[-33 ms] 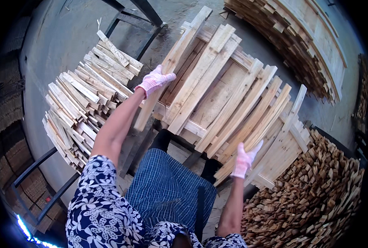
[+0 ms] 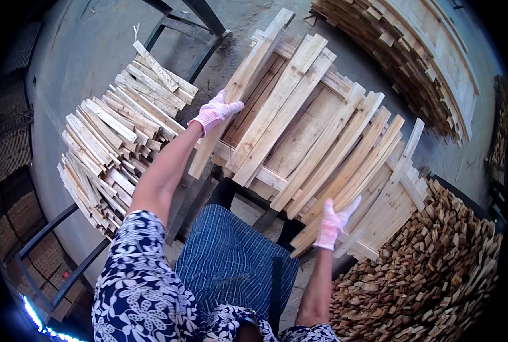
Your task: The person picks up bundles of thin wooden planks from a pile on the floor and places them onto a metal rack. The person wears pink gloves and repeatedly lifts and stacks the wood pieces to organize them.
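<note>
My left hand, in a pink glove, is closed around the edge of a long wooden slat at the left end of a row of slats. In a matching glove, my right hand grips narrow wooden slats near their close ends, thumb and fingers on either side; its palm side is hidden. Between the hands, several more slats lie slanting across a wooden panel with crosspieces. Some slats overlap one another, and gaps of differing width part them.
Loose pale wood strips are heaped at the left. At the lower right stands a big pile of short wood pieces. A tall stack of boards rises at the far right. Dark metal frames stand at the far left.
My right hand has shifted slightly left and toward me, and the ends of the slats beside it have moved the same way. My left hand is nearly unmoved.
</note>
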`<state>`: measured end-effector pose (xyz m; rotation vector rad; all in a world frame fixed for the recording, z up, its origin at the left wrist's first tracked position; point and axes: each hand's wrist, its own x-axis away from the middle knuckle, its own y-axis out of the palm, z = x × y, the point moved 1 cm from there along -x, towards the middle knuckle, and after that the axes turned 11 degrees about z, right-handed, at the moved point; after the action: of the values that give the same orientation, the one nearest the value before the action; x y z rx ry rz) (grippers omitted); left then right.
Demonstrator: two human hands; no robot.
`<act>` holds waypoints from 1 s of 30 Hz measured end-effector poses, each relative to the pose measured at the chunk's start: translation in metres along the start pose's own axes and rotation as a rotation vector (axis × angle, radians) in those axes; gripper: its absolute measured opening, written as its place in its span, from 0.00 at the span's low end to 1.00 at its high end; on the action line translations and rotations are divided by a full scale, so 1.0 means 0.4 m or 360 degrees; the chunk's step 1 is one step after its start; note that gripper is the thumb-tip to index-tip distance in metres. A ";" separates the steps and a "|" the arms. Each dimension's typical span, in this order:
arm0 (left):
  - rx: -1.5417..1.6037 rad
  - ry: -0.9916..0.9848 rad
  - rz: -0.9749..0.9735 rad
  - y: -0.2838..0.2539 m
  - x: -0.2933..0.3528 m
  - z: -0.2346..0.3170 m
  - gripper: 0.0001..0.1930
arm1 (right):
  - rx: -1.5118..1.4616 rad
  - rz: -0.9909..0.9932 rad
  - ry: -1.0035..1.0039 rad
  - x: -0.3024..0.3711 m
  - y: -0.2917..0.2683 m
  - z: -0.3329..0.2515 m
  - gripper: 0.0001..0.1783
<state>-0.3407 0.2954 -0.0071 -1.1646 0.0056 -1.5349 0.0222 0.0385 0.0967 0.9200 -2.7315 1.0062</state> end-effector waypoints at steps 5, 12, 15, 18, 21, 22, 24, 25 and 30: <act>0.0150 0.0492 0.0337 0.057 -0.010 -0.038 0.54 | 0.0202 -0.0081 -0.0190 0.115 0.251 -0.124 0.54; -0.0224 0.0768 0.0218 0.020 0.033 0.012 0.45 | 0.0652 -0.0349 -0.0163 0.024 0.469 -0.091 0.49; -0.0593 0.0992 0.0655 0.038 0.034 -0.015 0.41 | 0.0330 -0.0199 -0.0373 0.013 0.509 -0.071 0.45; -0.0221 0.0935 0.0564 0.067 -0.014 -0.064 0.37 | 0.0434 -0.0168 -0.0242 0.046 0.593 -0.098 0.43; 0.0250 0.0997 0.0327 0.072 -0.045 -0.094 0.36 | 0.0348 -0.0186 -0.0413 0.115 0.694 -0.108 0.43; 0.0283 0.0856 0.0235 0.058 -0.029 -0.070 0.36 | 0.0377 -0.0221 -0.0328 0.100 0.693 -0.111 0.43; 0.0261 0.0700 0.0133 0.041 -0.015 -0.046 0.37 | 0.0419 -0.0332 -0.0165 0.090 0.675 -0.157 0.43; 0.0216 0.0635 0.0124 0.028 0.000 -0.030 0.36 | 0.0408 -0.0319 -0.0191 0.090 0.643 -0.176 0.43; 0.0172 0.0809 0.0318 0.023 -0.022 -0.072 0.36 | 0.0559 0.0068 -0.0829 0.035 0.397 -0.151 0.44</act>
<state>-0.3539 0.2827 -0.0325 -0.6447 0.3641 -1.5911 -0.0865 0.1641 0.0585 1.3494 -3.0429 1.4687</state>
